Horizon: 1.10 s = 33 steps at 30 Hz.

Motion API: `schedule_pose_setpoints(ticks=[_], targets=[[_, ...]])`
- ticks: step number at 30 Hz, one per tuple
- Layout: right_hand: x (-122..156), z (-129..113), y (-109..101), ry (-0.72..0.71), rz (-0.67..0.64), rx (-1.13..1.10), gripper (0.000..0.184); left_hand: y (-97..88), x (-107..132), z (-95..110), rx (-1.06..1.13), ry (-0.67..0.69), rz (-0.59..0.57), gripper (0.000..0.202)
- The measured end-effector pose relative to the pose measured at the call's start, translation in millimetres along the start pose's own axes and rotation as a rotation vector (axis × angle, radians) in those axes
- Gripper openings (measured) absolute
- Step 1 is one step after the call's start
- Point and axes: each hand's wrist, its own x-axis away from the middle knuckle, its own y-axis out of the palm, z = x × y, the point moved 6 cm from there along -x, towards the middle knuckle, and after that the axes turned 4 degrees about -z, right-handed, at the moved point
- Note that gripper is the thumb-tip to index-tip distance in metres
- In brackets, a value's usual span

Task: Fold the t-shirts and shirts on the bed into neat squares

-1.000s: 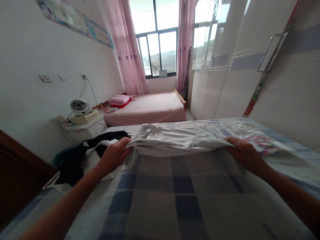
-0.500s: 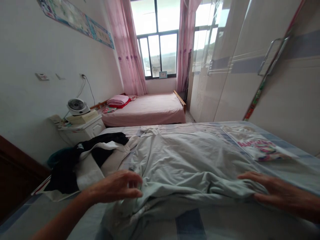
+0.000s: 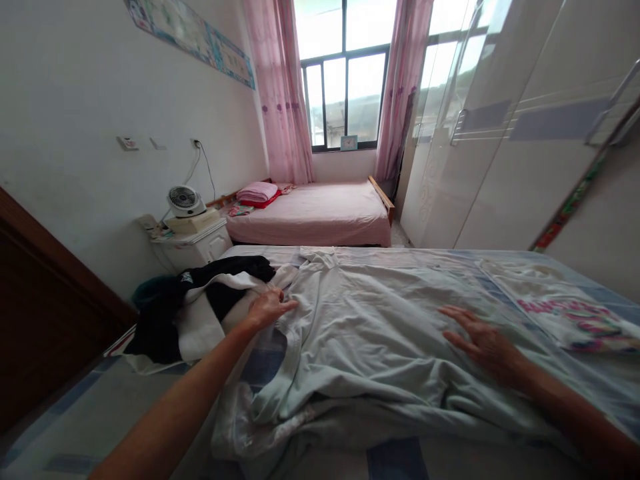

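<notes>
A pale grey-green shirt (image 3: 370,320) lies spread and wrinkled on the bed in front of me, its near side bunched into folds. My left hand (image 3: 267,309) is at the shirt's left edge, thumb stretched out and fingers loosely bent, with a gap between them. Over the right part of the cloth, my right hand (image 3: 477,337) has its fingers spread and grips nothing. Whether either hand presses on the fabric is hard to see.
Black and white clothes (image 3: 200,310) are heaped at left. A white garment with pink lettering (image 3: 575,310) lies at right on the checked bed sheet (image 3: 400,460). Beyond stand a pink-covered bed (image 3: 320,213), a small fan (image 3: 185,200) on a cabinet, and a wardrobe (image 3: 500,167).
Both hands have moved away from me, up over the shirt from its near folds. The right hand has left the bunched edge. The whole view has shifted slightly.
</notes>
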Motion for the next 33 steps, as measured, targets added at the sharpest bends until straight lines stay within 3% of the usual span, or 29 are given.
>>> schedule_pose_setpoints(ticks=[4,9,12,16,19,21,23,26,29,33], targets=[[1.5,9.1,25.1,-0.027,0.037,0.122,0.051,3.6,-1.3,7.3,-0.002,0.059,-0.09,0.006],[7.2,9.6,28.2,-0.04,0.022,0.149,0.049,-20.2,-3.6,-19.3,-0.043,-0.071,0.116,0.017],[10.3,7.1,28.2,-0.017,0.012,0.145,0.05,-21.1,1.7,-24.2,-0.162,-0.068,0.141,0.022],[11.4,2.1,17.0,0.008,-0.074,0.089,0.052,-14.1,12.4,6.9,-0.482,0.085,0.145,0.028],[4.9,3.3,-5.2,0.016,-0.096,0.012,0.055,-7.7,14.1,45.6,-0.506,0.337,0.202,0.035],[-2.7,10.6,-19.2,0.028,-0.052,0.016,0.057,7.0,10.9,64.5,-0.416,0.566,0.134,0.04],[-10.2,21.6,-23.8,0.025,-0.025,0.067,0.057,26.9,3.1,67.1,-0.34,0.701,0.02,0.046],[-18.7,41.6,-14.7,0.026,-0.075,0.169,0.056,51.8,-18.4,45.2,-0.291,0.635,-0.119,0.053],[-29.7,55.4,-11.1,0.068,-0.12,0.192,0.053,57.9,-33.9,29.6,-0.252,0.553,-0.22,0.054],[-67.4,49.2,-28.7,0.052,-0.02,0.168,0.051,45.3,-39.9,49.0,-0.262,0.523,-0.227,0.052]])
